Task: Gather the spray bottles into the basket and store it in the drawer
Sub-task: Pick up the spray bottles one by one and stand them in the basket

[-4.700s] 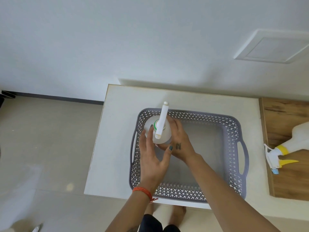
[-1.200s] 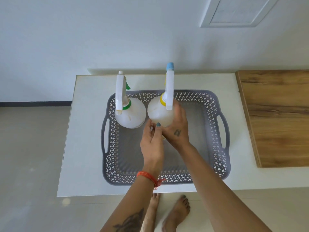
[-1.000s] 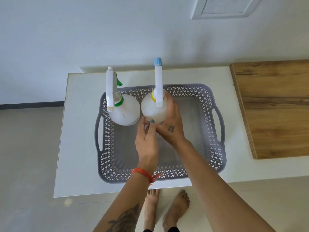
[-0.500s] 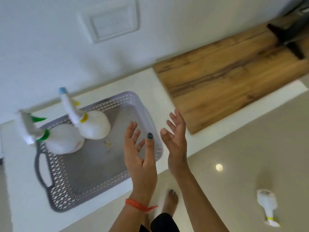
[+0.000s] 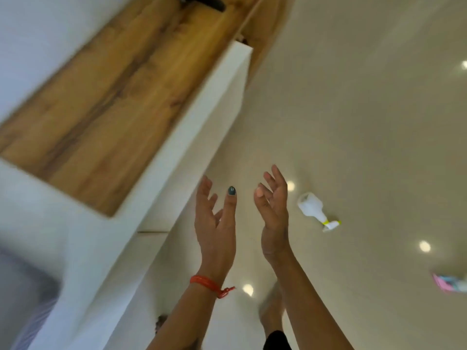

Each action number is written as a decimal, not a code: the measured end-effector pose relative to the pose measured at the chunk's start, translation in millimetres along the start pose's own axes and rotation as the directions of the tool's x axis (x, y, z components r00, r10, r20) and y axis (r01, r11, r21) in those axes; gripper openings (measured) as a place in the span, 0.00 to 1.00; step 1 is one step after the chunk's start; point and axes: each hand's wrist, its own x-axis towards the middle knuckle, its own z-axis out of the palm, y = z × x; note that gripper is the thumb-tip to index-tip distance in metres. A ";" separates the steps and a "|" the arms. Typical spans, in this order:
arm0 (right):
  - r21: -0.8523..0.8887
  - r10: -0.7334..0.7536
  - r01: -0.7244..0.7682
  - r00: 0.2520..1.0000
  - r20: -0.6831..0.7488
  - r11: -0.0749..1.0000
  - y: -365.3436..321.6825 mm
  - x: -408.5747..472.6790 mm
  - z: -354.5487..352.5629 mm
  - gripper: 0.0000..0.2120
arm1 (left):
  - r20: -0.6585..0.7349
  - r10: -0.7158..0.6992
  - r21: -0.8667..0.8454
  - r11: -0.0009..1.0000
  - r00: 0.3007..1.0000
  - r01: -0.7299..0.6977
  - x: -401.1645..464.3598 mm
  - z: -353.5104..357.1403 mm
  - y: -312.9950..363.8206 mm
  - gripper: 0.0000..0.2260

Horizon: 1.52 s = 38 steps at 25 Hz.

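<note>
A white spray bottle [image 5: 313,209] with a yellow collar lies on its side on the beige floor, just right of my hands. My left hand [image 5: 216,218] and my right hand [image 5: 274,210] are raised side by side over the floor, fingers straight, palms facing each other, holding nothing. A blurred grey corner of the basket [image 5: 30,294] shows at the lower left edge; the two bottles in it are out of view.
The white cabinet [image 5: 192,137] with a wood-grain top [image 5: 96,97] runs diagonally on the left. A pink and blue object [image 5: 452,285] lies on the floor at the right edge. A dark object [image 5: 202,1] sits at the top.
The view has swung right, away from the basket toward the floor. Both hands left the yellow-collared bottle in the basket and now hover empty near the bottle on the floor.
</note>
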 end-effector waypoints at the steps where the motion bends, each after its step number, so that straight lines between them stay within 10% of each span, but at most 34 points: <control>1: 0.029 0.022 -0.020 0.998 -0.065 0.999 4.1 10.9 -31.9 0.31 | 0.040 -0.022 0.033 0.999 0.999 0.021 -4.3 34.2 -6.9 0.26; 7: 0.170 0.252 -0.201 0.891 -0.378 0.965 34.2 58.2 -200.7 0.38 | 0.252 -0.134 0.236 0.969 0.958 0.074 -21.5 211.6 -58.2 0.25; 12: 0.462 0.518 -0.285 0.675 -0.525 0.840 86.1 95.9 -303.9 0.23 | 0.386 -0.204 0.427 0.904 0.899 0.022 -1.4 310.5 -117.2 0.26; 19: 0.818 0.903 -0.400 0.294 -0.314 0.414 220.6 166.8 -353.5 0.22 | 0.467 -0.288 0.673 0.729 0.836 -0.125 65.4 361.1 -250.9 0.30; 26: 0.925 0.960 -0.318 0.248 -0.130 0.207 342.1 235.7 -340.8 0.31 | 0.484 -0.429 0.747 0.656 0.763 -0.105 129.6 388.3 -358.1 0.39; 33: 0.903 0.908 -0.193 0.260 -0.330 0.384 338.8 260.3 -324.2 0.18 | 0.488 -0.446 0.625 0.778 0.750 0.056 129.8 379.5 -350.5 0.36; 38: 0.816 0.826 -0.277 0.428 -0.368 0.507 243.3 236.4 -299.1 0.13 | 0.395 -0.466 0.431 0.855 0.792 0.288 107.2 336.4 -273.0 0.33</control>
